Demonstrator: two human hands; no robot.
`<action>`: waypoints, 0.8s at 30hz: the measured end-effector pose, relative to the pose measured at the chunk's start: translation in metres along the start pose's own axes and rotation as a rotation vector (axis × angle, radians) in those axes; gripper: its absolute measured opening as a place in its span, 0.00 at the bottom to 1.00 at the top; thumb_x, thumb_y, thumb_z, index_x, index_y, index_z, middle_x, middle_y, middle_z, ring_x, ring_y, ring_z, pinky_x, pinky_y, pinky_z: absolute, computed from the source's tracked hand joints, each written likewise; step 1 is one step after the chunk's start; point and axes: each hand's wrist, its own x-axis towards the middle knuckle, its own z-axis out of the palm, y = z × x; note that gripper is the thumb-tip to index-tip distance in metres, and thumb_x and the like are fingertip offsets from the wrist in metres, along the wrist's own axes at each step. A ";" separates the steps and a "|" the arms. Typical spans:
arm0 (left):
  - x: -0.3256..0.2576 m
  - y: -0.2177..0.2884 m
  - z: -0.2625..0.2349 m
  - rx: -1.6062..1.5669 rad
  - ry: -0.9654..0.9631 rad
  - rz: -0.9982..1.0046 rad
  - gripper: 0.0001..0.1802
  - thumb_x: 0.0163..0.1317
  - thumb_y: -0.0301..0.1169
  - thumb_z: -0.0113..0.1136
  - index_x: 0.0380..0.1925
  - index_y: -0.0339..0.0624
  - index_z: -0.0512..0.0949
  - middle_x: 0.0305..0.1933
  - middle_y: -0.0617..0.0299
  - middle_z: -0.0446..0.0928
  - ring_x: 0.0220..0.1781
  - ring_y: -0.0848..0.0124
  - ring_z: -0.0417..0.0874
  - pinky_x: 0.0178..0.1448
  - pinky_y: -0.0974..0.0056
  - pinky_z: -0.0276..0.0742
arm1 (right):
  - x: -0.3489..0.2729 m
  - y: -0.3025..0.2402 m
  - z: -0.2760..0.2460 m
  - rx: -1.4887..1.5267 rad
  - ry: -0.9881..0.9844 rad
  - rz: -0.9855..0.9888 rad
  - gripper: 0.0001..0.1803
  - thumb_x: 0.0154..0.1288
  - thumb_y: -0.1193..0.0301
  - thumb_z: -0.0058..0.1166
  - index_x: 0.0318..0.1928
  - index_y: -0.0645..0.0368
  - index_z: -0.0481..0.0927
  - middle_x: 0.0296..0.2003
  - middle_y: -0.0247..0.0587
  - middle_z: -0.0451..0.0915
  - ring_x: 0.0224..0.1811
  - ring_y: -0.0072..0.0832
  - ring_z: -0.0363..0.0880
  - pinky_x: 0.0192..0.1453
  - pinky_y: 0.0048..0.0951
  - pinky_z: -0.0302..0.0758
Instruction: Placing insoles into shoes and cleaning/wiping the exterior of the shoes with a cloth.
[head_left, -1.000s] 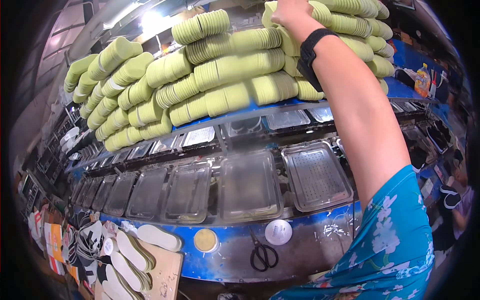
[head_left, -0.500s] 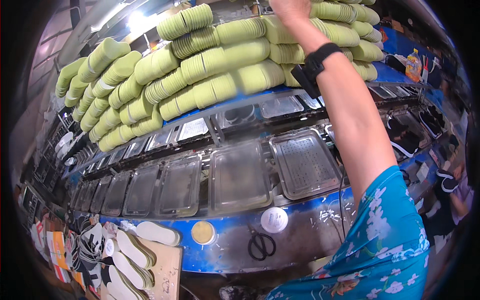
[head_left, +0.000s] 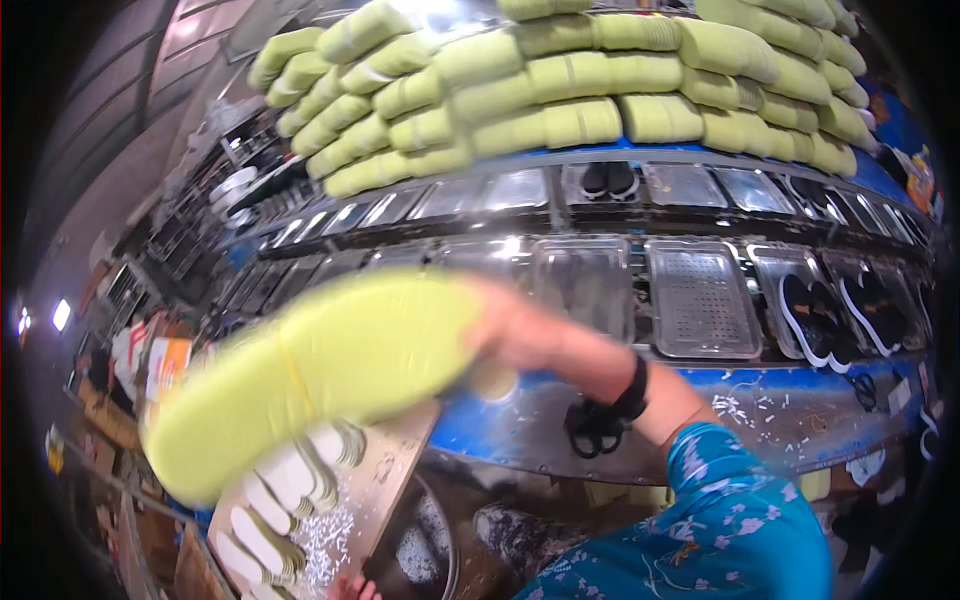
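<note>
My right hand [head_left: 495, 325] is closed on one end of a yellow-green bundle of insoles [head_left: 320, 350], tied round the middle with a thin yellow band. Motion blurs the bundle, which hangs over the left part of the bench and slants down to the left. Beneath it, a wooden board [head_left: 395, 465] carries several stacks of white insoles [head_left: 265, 500] and a scatter of small white bits [head_left: 325, 540]. Only the fingertips of my left hand [head_left: 355, 588] show at the bottom edge, slightly apart beside the board; the rest is out of the picture.
Piled yellow-green insole bundles [head_left: 560, 75] fill the upper shelf. Metal trays [head_left: 705, 300] line the conveyor below, some bearing black shoes [head_left: 815, 320]. Along the blue bench edge [head_left: 480, 430] sit a round tub [head_left: 495, 383], scissors [head_left: 595, 432] and more white bits [head_left: 750, 405].
My right hand has come down from the piled bundles to the left, now holding an insole bundle. The view has shifted, and my left fingertips have appeared at the bottom.
</note>
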 end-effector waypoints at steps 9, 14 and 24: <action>-0.071 -0.005 -0.094 0.402 0.140 0.276 0.23 0.53 0.35 0.55 0.49 0.36 0.72 0.51 0.47 0.72 0.54 0.56 0.72 0.58 0.57 0.64 | -0.018 0.243 0.172 0.141 -0.877 0.729 0.36 0.42 0.82 0.56 0.58 0.61 0.65 0.57 0.36 0.65 0.60 0.25 0.61 0.64 0.26 0.56; -0.174 -0.039 -0.068 1.407 0.345 0.452 0.26 0.53 0.21 0.49 0.56 0.37 0.66 0.63 0.51 0.61 0.65 0.62 0.62 0.65 0.61 0.58 | -0.020 0.288 0.208 -0.744 -0.677 0.240 0.36 0.44 0.76 0.60 0.58 0.61 0.64 0.56 0.40 0.65 0.54 0.29 0.67 0.57 0.27 0.65; -0.092 -0.129 -0.136 0.950 0.790 0.435 0.42 0.52 0.33 0.60 0.62 0.34 0.48 0.63 0.44 0.52 0.65 0.54 0.54 0.66 0.58 0.51 | -0.154 0.335 0.261 -0.619 -0.319 0.532 0.47 0.45 0.65 0.63 0.64 0.58 0.51 0.60 0.57 0.56 0.60 0.48 0.59 0.62 0.41 0.60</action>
